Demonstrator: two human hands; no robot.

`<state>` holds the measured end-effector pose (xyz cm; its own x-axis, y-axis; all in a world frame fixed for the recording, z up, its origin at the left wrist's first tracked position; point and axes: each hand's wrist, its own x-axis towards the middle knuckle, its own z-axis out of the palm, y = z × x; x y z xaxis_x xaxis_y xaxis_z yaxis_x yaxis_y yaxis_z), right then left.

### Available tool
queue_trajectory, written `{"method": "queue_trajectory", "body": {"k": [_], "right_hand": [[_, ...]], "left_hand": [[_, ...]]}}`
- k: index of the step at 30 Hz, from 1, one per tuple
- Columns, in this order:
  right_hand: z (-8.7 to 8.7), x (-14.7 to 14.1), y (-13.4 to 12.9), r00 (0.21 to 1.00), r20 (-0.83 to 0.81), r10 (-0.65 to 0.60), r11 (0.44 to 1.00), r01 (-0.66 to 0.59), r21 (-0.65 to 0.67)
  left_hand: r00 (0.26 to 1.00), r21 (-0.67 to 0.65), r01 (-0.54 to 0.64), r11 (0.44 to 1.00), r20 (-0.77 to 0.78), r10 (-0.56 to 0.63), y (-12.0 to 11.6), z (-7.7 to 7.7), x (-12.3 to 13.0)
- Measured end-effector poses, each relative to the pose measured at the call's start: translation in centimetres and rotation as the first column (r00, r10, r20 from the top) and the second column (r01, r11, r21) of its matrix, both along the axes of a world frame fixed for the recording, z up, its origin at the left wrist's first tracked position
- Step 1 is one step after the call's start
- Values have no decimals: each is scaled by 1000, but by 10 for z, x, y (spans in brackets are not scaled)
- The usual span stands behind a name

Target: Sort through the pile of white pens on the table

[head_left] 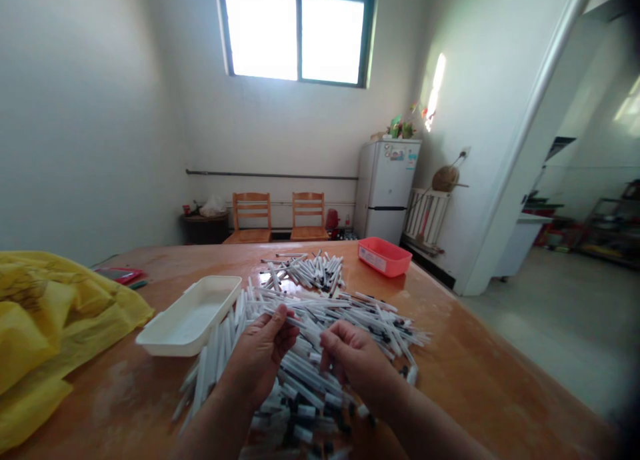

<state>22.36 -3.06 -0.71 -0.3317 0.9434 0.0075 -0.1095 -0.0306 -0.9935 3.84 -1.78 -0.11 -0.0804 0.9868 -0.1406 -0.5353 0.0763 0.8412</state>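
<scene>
Closest, low centre of head view: left hand and right hand seen over loose black-tipped pen heap. Left fingertips clenched on white pen barrel, long axis slanted toward right hand, left nearer. Right fingers curled; grip unclear. White plastic tray just left.

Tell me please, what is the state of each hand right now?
Left hand: closed, pinching a white pen.
Right hand: fingers curled, cannot tell if it holds anything.
</scene>
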Motion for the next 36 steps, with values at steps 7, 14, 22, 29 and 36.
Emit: {"method": "queue_trajectory", "body": {"k": [7,14,22,29,36], "right_hand": [[-2,0,0,999,-36,29,998,-31,-51],[-4,-1,2,996,-91,19,997,-26,-74],[-3,7,5,964,192,-185,962,139,234],[-8,12,11,858,379,-346,907,203,368],[-7,2,5,972,200,-123,985,95,144]], "left_hand": [[1000,10,-4,1000,5,4,2,0,0],[1000,11,-12,1000,9,12,0,1,0],[993,-31,-119,992,-8,119,4,3,-6],[992,-15,-116,993,-43,115,6,0,-6],[993,82,-5,997,-119,15,-1,4,3]]}}
